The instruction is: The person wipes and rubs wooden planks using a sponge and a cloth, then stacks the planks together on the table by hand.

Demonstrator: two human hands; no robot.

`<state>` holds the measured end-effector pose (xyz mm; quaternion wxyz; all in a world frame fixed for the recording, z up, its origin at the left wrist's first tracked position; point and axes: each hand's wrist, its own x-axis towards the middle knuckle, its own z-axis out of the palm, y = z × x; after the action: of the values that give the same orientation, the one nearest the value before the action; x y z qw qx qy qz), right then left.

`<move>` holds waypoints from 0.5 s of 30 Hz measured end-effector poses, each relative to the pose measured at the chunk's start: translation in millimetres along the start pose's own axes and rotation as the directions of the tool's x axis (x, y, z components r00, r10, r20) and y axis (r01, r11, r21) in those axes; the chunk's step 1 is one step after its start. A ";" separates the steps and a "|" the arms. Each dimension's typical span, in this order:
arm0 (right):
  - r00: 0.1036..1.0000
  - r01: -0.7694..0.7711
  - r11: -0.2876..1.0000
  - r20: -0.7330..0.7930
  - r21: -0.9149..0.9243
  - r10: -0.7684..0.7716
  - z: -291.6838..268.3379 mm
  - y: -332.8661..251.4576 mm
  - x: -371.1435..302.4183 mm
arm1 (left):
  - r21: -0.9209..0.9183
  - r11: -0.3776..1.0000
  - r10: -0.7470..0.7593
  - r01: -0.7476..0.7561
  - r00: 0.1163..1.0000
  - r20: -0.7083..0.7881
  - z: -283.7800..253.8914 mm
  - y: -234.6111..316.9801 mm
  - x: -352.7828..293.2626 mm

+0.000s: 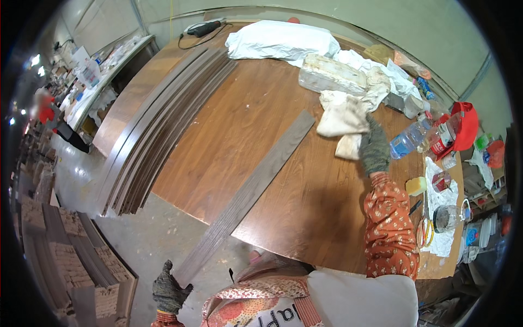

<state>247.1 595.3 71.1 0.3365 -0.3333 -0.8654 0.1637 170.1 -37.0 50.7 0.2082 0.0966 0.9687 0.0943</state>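
A long grey wood-grain plank [256, 174] lies diagonally over the table, its near end sticking out past the front edge. My left hand [171, 291], in a dark grey knit glove, grips that near end between thumb and fingers. At the right, my right hand [375, 147], gloved the same way, is closed on a stained white cloth [341, 115] on the tabletop. Its fingertips are partly hidden in the folds. Just behind the cloth sits a whitish, smeared block [332, 74].
Stacked grey strips [158, 128] line the table's [218, 158] left side. A corded power tool [204, 28] and a white wrapped bundle [283, 41] lie at the back. Plastic bottles [406, 140], a red cap [464, 126] and a yellow sponge [415, 186] crowd the right edge. Panels [71, 256] are piled lower left.
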 end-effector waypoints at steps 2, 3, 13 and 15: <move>0.978 0.035 0.972 0.210 -0.234 0.015 -16.7 4.8 -22.2 | -0.122 0.985 0.116 -0.123 0.991 -0.062 3.3 -8.2 8.9; 0.955 0.147 0.917 0.295 -0.371 -0.034 -17.5 -3.7 -34.6 | -0.133 0.943 0.290 -0.305 0.949 -0.123 11.5 -34.8 14.7; 0.943 -0.259 0.919 -0.130 0.297 0.307 -115.5 68.6 -85.2 | -0.154 0.912 0.345 -0.380 0.914 -0.215 -34.4 7.6 3.9; 0.866 -0.381 0.920 -0.311 0.093 0.391 -132.7 89.6 -86.2 | -0.060 0.898 0.420 -0.436 0.890 -0.176 -30.7 23.9 8.2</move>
<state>428.3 608.8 80.3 0.4389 -0.5170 -0.7118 0.1829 153.3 -16.5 80.4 0.1093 0.2897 0.9312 0.1925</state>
